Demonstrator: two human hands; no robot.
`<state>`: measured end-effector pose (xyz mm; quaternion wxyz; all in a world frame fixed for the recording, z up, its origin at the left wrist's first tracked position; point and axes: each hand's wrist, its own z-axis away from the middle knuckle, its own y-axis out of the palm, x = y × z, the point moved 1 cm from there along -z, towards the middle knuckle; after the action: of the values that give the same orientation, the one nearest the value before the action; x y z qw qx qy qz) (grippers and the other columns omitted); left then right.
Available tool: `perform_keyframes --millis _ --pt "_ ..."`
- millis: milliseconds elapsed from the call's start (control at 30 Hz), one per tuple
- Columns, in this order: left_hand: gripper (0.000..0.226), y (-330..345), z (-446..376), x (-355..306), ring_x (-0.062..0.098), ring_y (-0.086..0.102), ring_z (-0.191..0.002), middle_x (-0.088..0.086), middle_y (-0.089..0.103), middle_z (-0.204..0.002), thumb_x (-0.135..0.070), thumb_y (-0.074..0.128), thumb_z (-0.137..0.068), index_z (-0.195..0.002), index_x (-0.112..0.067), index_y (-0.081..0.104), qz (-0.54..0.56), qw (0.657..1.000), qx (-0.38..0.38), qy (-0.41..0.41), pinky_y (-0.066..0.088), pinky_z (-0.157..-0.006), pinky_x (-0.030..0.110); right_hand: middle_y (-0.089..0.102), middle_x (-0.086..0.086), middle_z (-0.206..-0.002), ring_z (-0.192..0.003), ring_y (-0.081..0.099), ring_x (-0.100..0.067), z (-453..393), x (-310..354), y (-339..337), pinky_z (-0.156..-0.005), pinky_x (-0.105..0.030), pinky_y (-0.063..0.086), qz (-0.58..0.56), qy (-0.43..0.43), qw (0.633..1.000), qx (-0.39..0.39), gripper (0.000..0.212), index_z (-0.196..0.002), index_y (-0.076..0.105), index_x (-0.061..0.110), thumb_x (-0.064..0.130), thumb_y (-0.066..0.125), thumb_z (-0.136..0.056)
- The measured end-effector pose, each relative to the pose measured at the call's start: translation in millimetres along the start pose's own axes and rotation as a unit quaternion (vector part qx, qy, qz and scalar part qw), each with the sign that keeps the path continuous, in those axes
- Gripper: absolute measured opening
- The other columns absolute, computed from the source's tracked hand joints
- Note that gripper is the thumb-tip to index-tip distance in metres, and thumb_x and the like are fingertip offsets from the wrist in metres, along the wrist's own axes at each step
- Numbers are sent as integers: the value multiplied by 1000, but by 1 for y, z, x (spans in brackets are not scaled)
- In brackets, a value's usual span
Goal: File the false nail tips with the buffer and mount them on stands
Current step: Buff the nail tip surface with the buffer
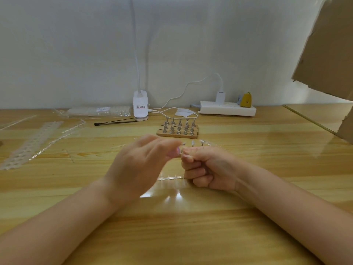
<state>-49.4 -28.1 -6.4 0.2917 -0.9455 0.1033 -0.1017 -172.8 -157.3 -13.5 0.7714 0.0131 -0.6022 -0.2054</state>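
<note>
Holding something tiny between our two hands, we work low over a wooden table (248, 236). Our right hand (210, 169) is curled into a fist, its thumb and forefinger pinching what appears to be a small stand (183, 144) with a nail tip; blur keeps us from being sure. Our left hand (141, 165) reaches in with fingers loosely bent, fingertips meeting that same spot; whether it pinches anything we cannot tell. Two more mounted tips (197, 142) stand just behind the right hand. Farther back sits a wooden block of metal stands (178, 128). To do this well, we judge, press the tip on squarely while the right hand stays steady. Clear plastic strips (170, 177) lie under our wrists, and others (28, 146) far left. Open table lies toward us.
</note>
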Motion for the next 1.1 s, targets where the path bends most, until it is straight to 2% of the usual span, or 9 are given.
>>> perform_keyframes --millis 167,267,400,567,633,767,900,1000,1100 --pt "36 7 -6 -24 22 66 -83 4 72 -95 1 68 -85 -113 -11 49 58 996 -30 58 53 -77 33 30 6 -54 -47 23 -5 2 0 1 -37 -14 16 28 -16 999 8 14 -74 52 16 9 48 -85" --pt "33 7 -7 -19 21 65 -83 3 72 -94 -1 67 -86 -111 -12 49 40 998 7 49 53 -75 33 27 5 -59 -51 18 -6 1 -1 1 -39 -15 13 42 -20 999 -5 21 -74 48 17 4 42 -89" --pt "37 -3 1 1 23 68 -83 2 72 -93 -3 69 -85 -114 -14 47 -7 1000 -2 0 55 -70 38 21 4 -63 -57 12 -10 1 -1 3 -39 -15 12 28 -18 999 -8 39 -61 50 20 24 43 -99" --pt "46 13 -6 -29 21 63 -90 0 68 -106 7 70 -80 -117 -12 51 46 996 -34 74 51 -82 29 27 1 -64 -59 11 -13 2 -1 4 -44 -20 10 60 -24 998 -6 20 -84 52 14 3 38 -94" --pt "47 11 -2 -21 21 62 -89 2 71 -101 7 71 -79 -115 -14 51 18 999 -6 50 52 -79 31 26 2 -62 -63 8 -14 1 -1 3 -42 -18 10 54 -24 998 -16 24 -78 49 15 0 37 -92" --pt "36 1 2 -2 23 66 -82 2 72 -93 -2 68 -86 -113 -15 47 -8 1000 -6 -19 53 -73 37 25 4 -61 -62 8 -14 2 -1 2 -40 -16 12 40 -26 999 -13 32 -64 48 17 21 48 -96" --pt "27 12 -3 -27 22 62 -90 3 68 -105 1 57 -91 -115 -12 53 24 994 -34 99 51 -86 31 28 -1 -64 -52 22 -10 1 -2 2 -49 -24 11 53 -33 998 -4 7 -83 52 10 8 50 -89" --pt "28 10 -2 -18 24 63 -87 6 72 -100 2 57 -91 -115 -11 53 -18 994 11 108 53 -78 34 29 1 -61 -51 22 -8 0 -3 0 -45 -20 11 45 -28 999 -13 22 -76 50 14 9 43 -96" --pt "43 1 1 2 25 66 -81 5 73 -93 7 69 -81 -113 -12 50 -46 998 13 34 54 -69 38 30 5 -58 -51 19 -7 1 -2 0 -38 -15 14 30 -26 999 -20 36 -63 50 17 20 45 -98"
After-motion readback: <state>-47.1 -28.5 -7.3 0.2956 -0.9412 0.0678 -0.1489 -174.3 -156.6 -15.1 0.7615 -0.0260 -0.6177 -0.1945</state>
